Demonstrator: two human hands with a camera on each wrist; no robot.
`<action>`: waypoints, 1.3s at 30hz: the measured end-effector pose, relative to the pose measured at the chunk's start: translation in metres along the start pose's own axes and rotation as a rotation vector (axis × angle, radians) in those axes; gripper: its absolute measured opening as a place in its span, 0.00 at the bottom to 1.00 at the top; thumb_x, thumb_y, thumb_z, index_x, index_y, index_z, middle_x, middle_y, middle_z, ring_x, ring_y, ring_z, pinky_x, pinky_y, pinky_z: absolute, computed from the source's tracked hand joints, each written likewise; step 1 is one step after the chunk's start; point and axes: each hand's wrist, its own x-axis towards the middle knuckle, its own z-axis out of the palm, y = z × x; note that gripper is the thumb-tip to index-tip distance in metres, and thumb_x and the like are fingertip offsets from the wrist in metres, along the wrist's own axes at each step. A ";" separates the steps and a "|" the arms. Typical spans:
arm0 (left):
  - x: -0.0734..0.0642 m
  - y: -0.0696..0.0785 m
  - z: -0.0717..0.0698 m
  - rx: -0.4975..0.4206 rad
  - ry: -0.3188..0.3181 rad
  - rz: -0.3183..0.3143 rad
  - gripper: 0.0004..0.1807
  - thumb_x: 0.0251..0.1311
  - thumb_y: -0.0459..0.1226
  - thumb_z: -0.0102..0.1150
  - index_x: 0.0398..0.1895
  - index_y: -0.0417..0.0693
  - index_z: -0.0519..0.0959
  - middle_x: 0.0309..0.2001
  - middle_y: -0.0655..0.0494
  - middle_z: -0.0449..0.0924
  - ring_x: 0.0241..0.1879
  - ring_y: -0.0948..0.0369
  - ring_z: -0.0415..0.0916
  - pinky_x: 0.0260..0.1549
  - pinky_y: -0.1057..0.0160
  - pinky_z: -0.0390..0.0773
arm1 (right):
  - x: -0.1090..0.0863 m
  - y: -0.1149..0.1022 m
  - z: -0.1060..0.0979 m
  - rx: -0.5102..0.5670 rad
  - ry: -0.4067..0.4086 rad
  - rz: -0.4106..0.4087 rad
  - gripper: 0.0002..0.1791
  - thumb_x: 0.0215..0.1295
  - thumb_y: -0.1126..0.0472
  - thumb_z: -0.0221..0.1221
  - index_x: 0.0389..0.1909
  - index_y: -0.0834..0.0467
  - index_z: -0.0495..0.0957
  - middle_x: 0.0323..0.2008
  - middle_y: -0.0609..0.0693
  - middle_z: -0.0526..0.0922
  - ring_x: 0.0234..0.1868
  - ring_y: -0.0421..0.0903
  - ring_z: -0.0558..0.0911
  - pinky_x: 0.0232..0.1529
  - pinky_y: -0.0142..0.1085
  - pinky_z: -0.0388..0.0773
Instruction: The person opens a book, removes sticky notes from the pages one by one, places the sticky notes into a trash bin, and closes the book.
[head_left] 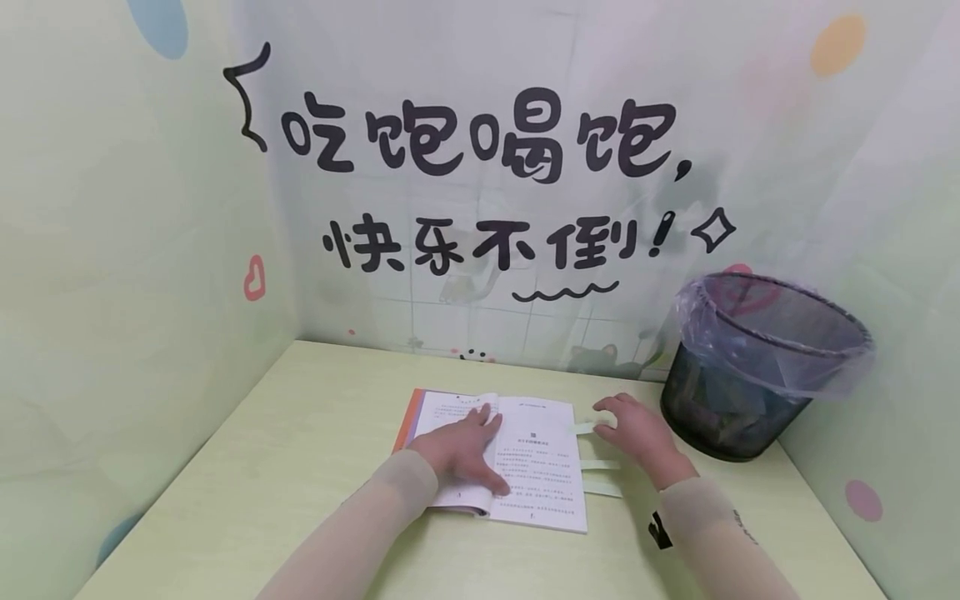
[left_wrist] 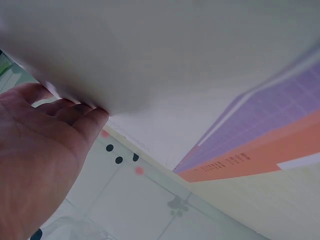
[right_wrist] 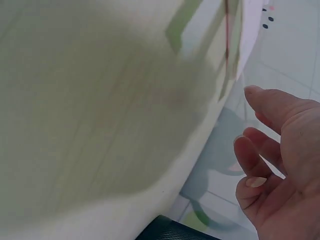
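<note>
An open book (head_left: 536, 492) with printed pages and an orange and purple cover (left_wrist: 225, 162) lies on the table. My left hand (head_left: 461, 450) rests across its left page and the fold, fingers spread, the thumb over the right page. In the left wrist view its fingertips (left_wrist: 97, 115) touch the page edge. Pale green paper strips stick out from the book's right side: a top strip (head_left: 584, 428), a middle strip (head_left: 600, 465) and a lower strip (head_left: 603, 489). Just right of the top strip hovers my right hand (head_left: 641, 437), fingers loosely bent, nothing between them.
A black mesh bin (head_left: 731, 408) with a clear plastic liner (head_left: 832, 371) stands at the back right, close to the right arm. A small black mark or item (head_left: 660, 531) shows beside the right sleeve. Printed walls (head_left: 480, 325) enclose the table (head_left: 322, 417) at the back and sides.
</note>
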 end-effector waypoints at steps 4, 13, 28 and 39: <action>-0.001 0.000 0.001 -0.003 -0.001 -0.005 0.68 0.53 0.66 0.79 0.91 0.54 0.54 0.92 0.51 0.43 0.91 0.49 0.44 0.86 0.44 0.59 | 0.001 0.001 0.004 0.000 -0.010 0.013 0.17 0.73 0.56 0.70 0.58 0.58 0.87 0.56 0.59 0.89 0.57 0.61 0.88 0.59 0.58 0.85; 0.000 0.002 0.002 0.008 -0.001 0.005 0.68 0.53 0.67 0.79 0.91 0.54 0.54 0.92 0.51 0.44 0.91 0.50 0.44 0.86 0.44 0.60 | 0.000 0.001 0.010 -0.009 -0.031 0.023 0.12 0.70 0.60 0.72 0.52 0.57 0.89 0.51 0.55 0.91 0.56 0.58 0.88 0.61 0.57 0.85; -0.001 0.000 0.002 -0.009 0.006 -0.007 0.68 0.52 0.66 0.80 0.91 0.55 0.54 0.92 0.52 0.43 0.91 0.50 0.44 0.86 0.43 0.60 | 0.002 -0.001 0.012 0.004 0.006 0.046 0.06 0.74 0.60 0.65 0.44 0.55 0.90 0.44 0.52 0.92 0.46 0.53 0.89 0.53 0.54 0.88; 0.002 -0.001 0.003 -0.003 0.004 -0.006 0.68 0.52 0.67 0.80 0.91 0.55 0.54 0.92 0.52 0.42 0.91 0.50 0.44 0.86 0.44 0.60 | 0.001 -0.001 0.016 -0.028 -0.011 0.082 0.06 0.76 0.59 0.64 0.43 0.55 0.87 0.39 0.49 0.90 0.37 0.46 0.83 0.46 0.51 0.86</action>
